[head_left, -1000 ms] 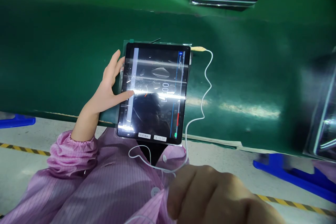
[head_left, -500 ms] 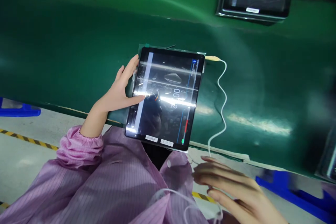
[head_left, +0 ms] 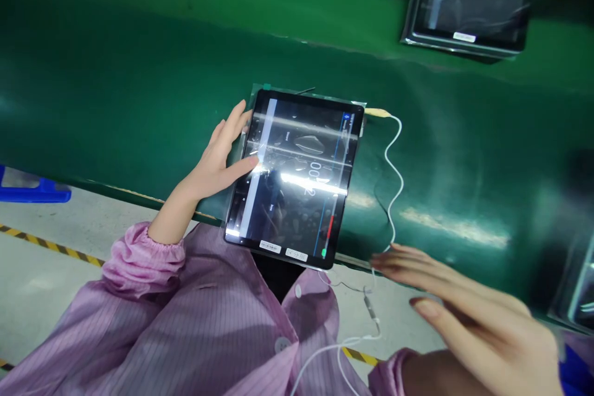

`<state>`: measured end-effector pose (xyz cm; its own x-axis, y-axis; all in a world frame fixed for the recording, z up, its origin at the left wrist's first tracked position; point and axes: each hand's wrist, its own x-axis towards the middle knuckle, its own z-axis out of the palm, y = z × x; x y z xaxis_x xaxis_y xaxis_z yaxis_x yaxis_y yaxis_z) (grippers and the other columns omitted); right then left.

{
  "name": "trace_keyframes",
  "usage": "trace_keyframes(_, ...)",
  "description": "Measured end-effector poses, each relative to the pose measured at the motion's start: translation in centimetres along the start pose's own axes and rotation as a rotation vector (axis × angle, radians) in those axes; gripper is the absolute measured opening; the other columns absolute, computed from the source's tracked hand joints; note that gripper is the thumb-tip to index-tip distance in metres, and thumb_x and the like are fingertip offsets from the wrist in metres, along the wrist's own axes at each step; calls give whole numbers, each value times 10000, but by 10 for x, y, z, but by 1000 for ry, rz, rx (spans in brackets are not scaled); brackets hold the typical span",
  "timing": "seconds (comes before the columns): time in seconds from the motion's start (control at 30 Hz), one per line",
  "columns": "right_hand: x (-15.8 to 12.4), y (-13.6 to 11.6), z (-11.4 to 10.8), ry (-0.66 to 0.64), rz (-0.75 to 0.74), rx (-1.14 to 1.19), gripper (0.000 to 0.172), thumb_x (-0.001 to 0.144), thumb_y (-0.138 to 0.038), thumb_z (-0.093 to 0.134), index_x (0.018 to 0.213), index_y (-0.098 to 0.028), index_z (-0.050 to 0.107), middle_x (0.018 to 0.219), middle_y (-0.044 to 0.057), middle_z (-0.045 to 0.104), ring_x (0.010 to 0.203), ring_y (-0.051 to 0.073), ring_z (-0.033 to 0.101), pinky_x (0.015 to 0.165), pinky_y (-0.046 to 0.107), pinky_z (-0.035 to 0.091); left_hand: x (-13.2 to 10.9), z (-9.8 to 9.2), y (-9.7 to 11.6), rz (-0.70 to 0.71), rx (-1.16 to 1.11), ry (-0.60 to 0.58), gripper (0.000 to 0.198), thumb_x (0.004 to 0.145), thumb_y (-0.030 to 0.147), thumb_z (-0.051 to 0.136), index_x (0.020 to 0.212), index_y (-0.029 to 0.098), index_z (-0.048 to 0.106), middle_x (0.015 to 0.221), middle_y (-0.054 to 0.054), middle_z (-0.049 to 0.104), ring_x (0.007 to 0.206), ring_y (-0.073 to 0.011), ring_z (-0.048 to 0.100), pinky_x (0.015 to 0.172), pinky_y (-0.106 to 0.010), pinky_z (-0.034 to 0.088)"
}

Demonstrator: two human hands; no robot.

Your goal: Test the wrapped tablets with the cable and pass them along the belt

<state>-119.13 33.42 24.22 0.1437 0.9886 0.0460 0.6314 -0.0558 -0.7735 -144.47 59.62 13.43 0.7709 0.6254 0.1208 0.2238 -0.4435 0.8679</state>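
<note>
A black tablet (head_left: pixel 297 198) lies at the front edge of the green table, its near end jutting past the edge. Clear film shows at its borders, and its lit screen carries large digits, a red strip and strong reflections. My left hand (head_left: pixel 216 164) holds the tablet's left side, thumb over the screen and fingers along the edge, partly behind it. A white cable (head_left: pixel 400 182) leaves a yellowish plug (head_left: pixel 378 112) at the tablet's far right corner. Beside that cable, my right hand (head_left: pixel 468 303) is open, thumb apart from the stretched fingers, holding nothing visible; the fingertips overlap the cable.
Another tablet (head_left: pixel 468 6), apparently on a stack, sits at the back right of the green table (head_left: pixel 116 93). A dark device (head_left: pixel 580 291) stands at the right edge. A white cable with a small inline connector (head_left: pixel 370 306) hangs before my shirt. A blue frame (head_left: pixel 34 189) is at left.
My right hand has moved right and slightly up, its thumb spreading from the fingers, uncovering the hanging connector. On the tablet screen, the orange arc is gone and small labels have appeared.
</note>
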Motion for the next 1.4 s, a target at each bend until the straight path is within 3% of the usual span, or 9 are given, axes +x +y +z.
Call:
trace_keyframes(0.13, 52, 29, 3, 272, 76, -164, 143, 959, -341, 641, 989, -385, 774, 996, 11, 810, 915, 315, 778, 824, 508, 664, -13, 8, 3, -7, -16, 78, 936, 971, 629, 571, 1659, 354, -1, 1711, -116, 293, 1571, -328, 312, 1279, -558, 279)
trace_keyframes(0.2, 94, 52, 8, 390, -30, -235, 208, 968, -331, 612, 1097, -254, 756, 1144, 98, 782, 1066, 314, 743, 962, 499, 604, -30, 12, 11, -24, -33, 98, 953, 979, 579, 586, 1656, 366, -50, 1723, -116, 259, 1578, -321, 295, 1262, -547, 324)
trace_keyframes(0.27, 132, 74, 12, 316, -108, -301, 278, 948, -280, 585, 1170, -184, 722, 1230, 150, 747, 1168, 324, 699, 1027, 501, 560, -54, 14, 23, -68, -46, 56, 992, 975, 529, 612, 1646, 386, -105, 1734, -123, 220, 1571, -325, 312, 1236, -557, 370)
trace_keyframes(0.37, 164, 93, 15, 153, -137, -345, 287, 943, -248, 557, 1190, -202, 695, 1195, 138, 749, 1123, 316, 706, 995, 494, 565, -89, 16, 39, -169, 2, -34, 1137, 910, 476, 714, 1639, 374, -153, 1730, -179, 191, 1544, -385, 352, 1188, -635, 404)
trace_keyframes(0.53, 167, 100, 16, 145, -162, -372, 254, 1004, -316, 486, 1118, -256, 705, 1077, 109, 753, 1002, 309, 710, 890, 472, 578, -106, 28, 49, -104, 242, -27, 1586, 573, 452, 970, 1622, 331, -213, 1685, -256, 261, 1486, -508, 392, 1135, -741, 404)
trace_keyframes(0.63, 169, 101, 13, 123, -175, -399, 254, 1010, -332, 462, 1075, -257, 696, 1038, 107, 752, 965, 308, 711, 875, 474, 573, -98, 34, 47, -98, 358, 37, 1618, 494, 462, 986, 1635, 323, -152, 1650, -250, 337, 1426, -512, 478, 1114, -727, 440)
trace_keyframes(0.83, 178, 101, 4, 45, -199, -395, 262, 996, -358, 461, 1049, -230, 684, 1022, 111, 761, 929, 306, 723, 850, 469, 576, -98, 35, 40, 6, 434, 23, 1523, 601, 581, 905, 1632, 320, -185, 1699, -246, 222, 1461, -501, 434, 1080, -705, 463)
trace_keyframes(0.93, 178, 101, 4, 36, -190, -373, 257, 992, -363, 457, 1033, -230, 674, 1012, 106, 759, 913, 297, 722, 843, 455, 575, -100, 36, 37, -25, 468, 34, 1403, 676, 602, 838, 1642, 321, -140, 1695, -230, 248, 1436, -481, 476, 1071, -677, 476)
trace_keyframes(1.4, 173, 112, 16, 76, -196, -427, 196, 1041, -335, 410, 1061, -247, 584, 1013, 99, 707, 893, 265, 693, 782, 392, 546, -101, 34, 35, -80, 501, 34, 1404, 641, 693, 823, 1649, 351, -91, 1681, -188, 316, 1311, -445, 599, 1015, -624, 520)
